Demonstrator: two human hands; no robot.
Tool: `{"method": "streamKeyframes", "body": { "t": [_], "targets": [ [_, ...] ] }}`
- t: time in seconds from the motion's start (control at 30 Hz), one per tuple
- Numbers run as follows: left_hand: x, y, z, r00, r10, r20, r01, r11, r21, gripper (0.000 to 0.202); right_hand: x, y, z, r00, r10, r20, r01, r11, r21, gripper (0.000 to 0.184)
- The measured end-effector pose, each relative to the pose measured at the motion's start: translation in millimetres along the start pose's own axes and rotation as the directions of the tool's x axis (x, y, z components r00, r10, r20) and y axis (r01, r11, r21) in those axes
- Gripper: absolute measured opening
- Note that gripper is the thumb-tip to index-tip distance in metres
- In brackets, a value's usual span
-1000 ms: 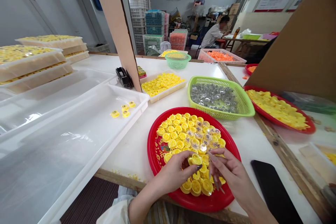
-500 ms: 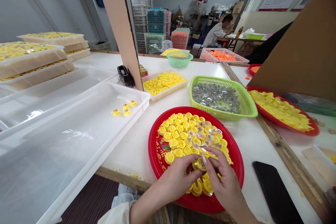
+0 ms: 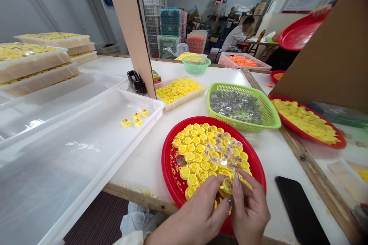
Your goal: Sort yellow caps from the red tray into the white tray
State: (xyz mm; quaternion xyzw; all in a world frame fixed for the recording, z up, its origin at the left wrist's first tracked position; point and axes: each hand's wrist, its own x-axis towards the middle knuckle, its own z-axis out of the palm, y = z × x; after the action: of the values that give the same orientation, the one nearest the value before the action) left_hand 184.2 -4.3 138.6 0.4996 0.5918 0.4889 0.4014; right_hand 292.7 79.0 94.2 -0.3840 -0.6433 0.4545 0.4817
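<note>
Hands first: we see the left hand [image 3: 198, 214] and the right hand [image 3: 248, 208] meeting over the near edge of the red plate [image 3: 169, 178], fingers curled in and pressed close. Together they pinch one small yellow cap [image 3: 227, 185], the right forefinger lying over its top and the left fingertips against its side. We cannot tell whether the rest of either palm holds anything more.

The plate sits on the white table [image 3: 143, 164] right in front of us, heaped with more yellow caps [image 3: 198, 149] and some clear ones among them. Just behind it stands a green basket [image 3: 271, 116] of clear glittering pieces. To its left we find a shallow white box [image 3: 179, 101] of yellow caps, and nearer us a large white tray [image 3: 86, 168] with four yellow caps [image 3: 134, 118] lying loose in it.

A black phone [image 3: 300, 210] lies flat on the table to the right of the plate, near the right hand but apart from it. Further right, a second red plate [image 3: 339, 143] carries a yellow heap. At the far end of the room, a person [image 3: 237, 34] sits at another table.
</note>
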Motion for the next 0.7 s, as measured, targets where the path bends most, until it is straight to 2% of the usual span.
{"method": "streamKeyframes", "body": {
  "t": [0.07, 0.13, 0.3, 0.37, 0.47, 0.57, 0.63, 0.7],
  "targets": [
    [-3.2, -2.0, 4.5, 1.000, -0.003, 0.011, 0.003, 1.000, -0.016, 0.044, -4.1, -3.5, 1.1, 0.999, -0.017, -0.039, 0.017, 1.000, -0.002, 0.028],
    [-3.8, -8.8, 12.5, 1.000, 0.012, -0.013, -0.013, 1.000, -0.024, 0.045, -9.2, -9.8, 3.8, 0.998, 0.041, -0.046, -0.040, 0.999, 0.010, 0.027],
    [0.2, -28.5, 33.8, 0.965, 0.090, -0.245, -0.104, 0.994, -0.044, 0.032, -19.1, -24.1, 8.9, 0.981, 0.194, 0.023, -0.195, 0.980, 0.048, 0.031],
    [-1.2, -27.7, 34.1, 0.962, 0.066, -0.265, -0.089, 0.993, -0.076, 0.032, -17.6, -26.0, 7.3, 0.974, 0.215, 0.072, -0.219, 0.974, 0.056, 0.035],
    [-7.8, -16.9, 24.5, 0.973, -0.027, -0.230, -0.007, 0.989, -0.148, 0.038, -9.0, -27.4, 2.1, 0.966, 0.182, 0.184, -0.193, 0.980, 0.043, 0.048],
    [-15.3, -7.0, 13.0, 0.981, -0.115, -0.158, 0.078, 0.972, -0.221, 0.047, -1.2, -26.8, -2.3, 0.931, 0.170, 0.322, -0.191, 0.981, 0.034, 0.055],
    [-18.5, -7.1, 9.1, 0.986, -0.112, -0.126, 0.079, 0.967, -0.242, 0.049, -0.2, -22.6, -3.4, 0.909, 0.183, 0.375, -0.219, 0.974, 0.055, 0.051],
    [-19.0, -13.1, 9.1, 0.993, -0.069, -0.094, 0.045, 0.970, -0.237, 0.051, -1.9, -15.2, -2.9, 0.911, 0.188, 0.367, -0.234, 0.968, 0.085, 0.044]
  ]
}}
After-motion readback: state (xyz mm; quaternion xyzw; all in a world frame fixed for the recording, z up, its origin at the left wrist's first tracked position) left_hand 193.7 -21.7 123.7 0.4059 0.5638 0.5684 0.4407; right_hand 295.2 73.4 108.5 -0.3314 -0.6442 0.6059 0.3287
